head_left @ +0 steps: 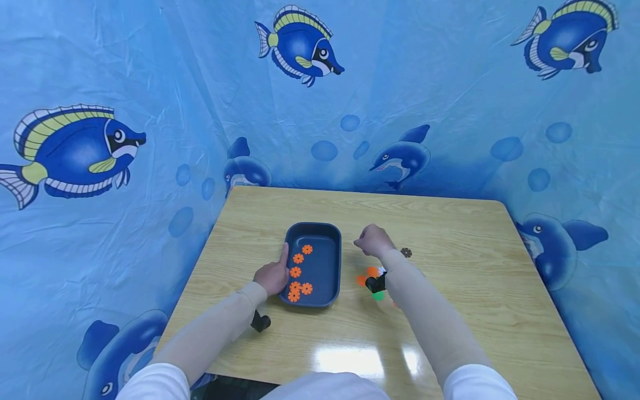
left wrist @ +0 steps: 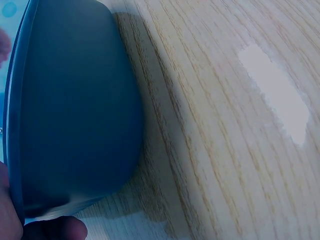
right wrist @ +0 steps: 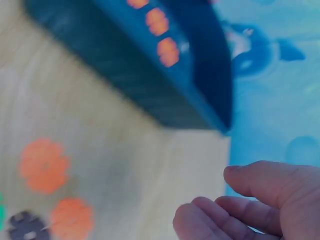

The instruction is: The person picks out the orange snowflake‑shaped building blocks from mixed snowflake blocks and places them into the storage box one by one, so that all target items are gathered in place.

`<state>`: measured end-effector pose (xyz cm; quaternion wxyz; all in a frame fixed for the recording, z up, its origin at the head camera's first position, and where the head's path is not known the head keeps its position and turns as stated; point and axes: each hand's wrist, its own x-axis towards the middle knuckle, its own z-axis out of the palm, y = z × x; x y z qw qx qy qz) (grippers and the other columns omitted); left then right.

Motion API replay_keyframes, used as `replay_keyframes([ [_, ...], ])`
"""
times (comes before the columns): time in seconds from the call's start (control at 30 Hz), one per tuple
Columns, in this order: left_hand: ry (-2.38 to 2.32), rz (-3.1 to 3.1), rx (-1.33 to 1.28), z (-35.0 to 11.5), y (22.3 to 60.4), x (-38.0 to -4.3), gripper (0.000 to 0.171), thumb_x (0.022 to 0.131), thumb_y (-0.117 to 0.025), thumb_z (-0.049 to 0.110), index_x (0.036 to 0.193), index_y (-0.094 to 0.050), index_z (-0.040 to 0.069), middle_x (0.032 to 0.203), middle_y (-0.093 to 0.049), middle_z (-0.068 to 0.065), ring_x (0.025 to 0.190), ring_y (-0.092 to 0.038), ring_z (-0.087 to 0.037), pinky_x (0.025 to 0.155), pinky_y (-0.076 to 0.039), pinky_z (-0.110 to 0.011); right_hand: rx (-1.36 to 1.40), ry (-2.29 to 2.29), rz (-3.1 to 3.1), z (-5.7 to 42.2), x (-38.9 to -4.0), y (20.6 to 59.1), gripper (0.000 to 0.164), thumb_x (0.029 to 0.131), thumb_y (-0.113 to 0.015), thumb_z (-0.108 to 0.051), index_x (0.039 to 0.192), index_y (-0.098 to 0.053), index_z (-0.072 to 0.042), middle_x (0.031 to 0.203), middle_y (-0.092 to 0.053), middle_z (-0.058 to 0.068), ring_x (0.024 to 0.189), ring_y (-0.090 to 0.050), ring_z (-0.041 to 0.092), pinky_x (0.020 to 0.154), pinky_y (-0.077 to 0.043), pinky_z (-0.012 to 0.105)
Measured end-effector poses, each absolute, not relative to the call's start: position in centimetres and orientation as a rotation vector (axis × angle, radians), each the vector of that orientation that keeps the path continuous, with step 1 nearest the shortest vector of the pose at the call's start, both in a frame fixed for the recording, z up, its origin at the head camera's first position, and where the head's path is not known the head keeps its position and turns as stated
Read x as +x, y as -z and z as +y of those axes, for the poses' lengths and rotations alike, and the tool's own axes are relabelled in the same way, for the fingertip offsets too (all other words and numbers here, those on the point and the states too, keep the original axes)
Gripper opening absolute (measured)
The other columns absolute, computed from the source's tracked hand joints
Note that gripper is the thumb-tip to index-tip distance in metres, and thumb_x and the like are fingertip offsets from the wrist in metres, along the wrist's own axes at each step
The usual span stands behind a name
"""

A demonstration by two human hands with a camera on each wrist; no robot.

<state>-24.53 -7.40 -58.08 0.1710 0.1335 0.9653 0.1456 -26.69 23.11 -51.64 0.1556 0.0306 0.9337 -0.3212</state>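
A dark blue rectangular tray (head_left: 326,266) rests on the table, with several orange notched discs (head_left: 295,272) lying mostly along its left side. My left hand (head_left: 272,276) grips the tray's left edge; in the left wrist view a fingertip (left wrist: 75,229) shows under the wall and the rest of that hand is mostly cut off. Just right of the tray, my right hand (head_left: 375,240) is raised over the table. Its thumb and loosely bent fingers stand apart in the right wrist view, with nothing visible between them.
Near my right forearm lie loose discs: orange ones (head_left: 361,280), a green one (head_left: 378,296), a white one partly hidden, and a dark one (head_left: 406,253) farther right. A blue sheet (head_left: 310,161) printed with fish and dolphins hangs around the wooden table (head_left: 475,266).
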Motion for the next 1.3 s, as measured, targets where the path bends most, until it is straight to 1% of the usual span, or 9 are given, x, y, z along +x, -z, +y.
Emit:
replay_keyframes([
  [0.07,-0.412,2.740,0.379,-7.4,58.0,-24.5,0.074,0.107,-0.042,0.020,0.164,0.004,0.011,0.065,-0.057,-0.006,0.057,-0.055,-0.021,0.054,-0.040,-0.034,0.107,0.848,2.680,23.8,-26.4,52.6,0.044,0.098,-0.064,-0.017,0.056,-0.054,-0.011,0.055,-0.059,0.004,0.049,-0.048,0.013,0.062,-0.046,0.029],
  [0.13,-0.411,2.739,0.377,-7.3,57.9,-24.5,0.074,0.107,-0.042,0.020,0.164,0.004,0.011,0.066,-0.058,-0.006,0.057,-0.055,-0.021,0.055,-0.040,-0.034,0.128,0.767,2.679,24.3,-26.1,53.7,0.030,0.097,-0.065,-0.017,0.070,-0.065,-0.004,0.063,-0.063,0.005,0.052,-0.050,0.013,0.061,-0.047,0.029],
  [0.23,-0.412,2.737,0.372,-7.3,57.9,-24.5,0.074,0.107,-0.042,0.020,0.164,0.005,0.011,0.066,-0.058,-0.006,0.058,-0.056,-0.021,0.055,-0.040,-0.034,0.154,0.645,2.687,24.5,-25.6,55.0,0.016,0.094,-0.067,-0.016,0.086,-0.071,-0.002,0.069,-0.062,0.005,0.055,-0.048,0.014,0.057,-0.045,0.028],
  [0.3,-0.412,2.734,0.371,-7.2,57.9,-24.5,0.074,0.107,-0.042,0.021,0.164,0.005,0.011,0.066,-0.059,-0.006,0.058,-0.056,-0.021,0.055,-0.041,-0.034,0.166,0.568,2.689,24.6,-25.3,55.6,0.012,0.092,-0.068,-0.015,0.085,-0.069,-0.005,0.069,-0.058,0.003,0.057,-0.048,0.015,0.056,-0.044,0.030],
  [0.53,-0.410,2.744,0.381,-7.2,58.0,-24.6,0.074,0.107,-0.043,0.021,0.164,0.003,0.011,0.068,-0.060,-0.007,0.059,-0.056,-0.020,0.056,-0.042,-0.035,0.147,0.395,2.719,24.5,-24.4,56.3,0.008,0.087,-0.069,-0.014,0.083,-0.066,-0.007,0.090,-0.071,0.012,0.081,-0.063,0.029,0.068,-0.053,0.042],
  [0.7,-0.408,2.744,0.375,-7.3,58.2,-24.6,0.074,0.107,-0.043,0.021,0.164,0.003,0.011,0.065,-0.058,-0.006,0.056,-0.055,-0.021,0.054,-0.041,-0.034,0.140,0.371,2.737,24.2,-24.6,57.1,0.008,0.085,-0.064,-0.005,0.078,-0.066,-0.006,0.094,-0.072,0.016,0.085,-0.063,0.032,0.070,-0.054,0.044],
  [0.9,-0.397,2.745,0.373,-7.3,58.3,-24.7,0.075,0.107,-0.043,0.021,0.164,0.004,0.011,0.065,-0.058,-0.006,0.057,-0.055,-0.020,0.055,-0.041,-0.034,0.125,0.407,2.726,24.1,-24.6,57.8,0.012,0.090,-0.059,0.001,0.088,-0.070,-0.001,0.112,-0.070,0.023,0.107,-0.061,0.043,0.082,-0.053,0.050],
  [1.13,-0.400,2.731,0.361,-7.1,58.2,-24.5,0.075,0.107,-0.043,0.021,0.164,0.004,0.011,0.066,-0.059,-0.007,0.057,-0.056,-0.021,0.055,-0.041,-0.035,0.112,0.422,2.684,24.5,-23.9,57.8,0.016,0.092,-0.059,-0.005,0.078,-0.067,-0.005,0.093,-0.069,0.013,0.078,-0.059,0.027,0.069,-0.049,0.037],
  [1.3,-0.398,2.741,0.362,-7.1,58.1,-24.6,0.075,0.107,-0.044,0.021,0.164,0.003,0.011,0.065,-0.057,-0.006,0.056,-0.055,-0.021,0.054,-0.040,-0.034,0.054,0.386,2.709,24.7,-23.7,57.4,0.013,0.093,-0.057,-0.004,0.086,-0.068,-0.002,0.095,-0.069,0.015,0.080,-0.060,0.029,0.065,-0.050,0.038],
])
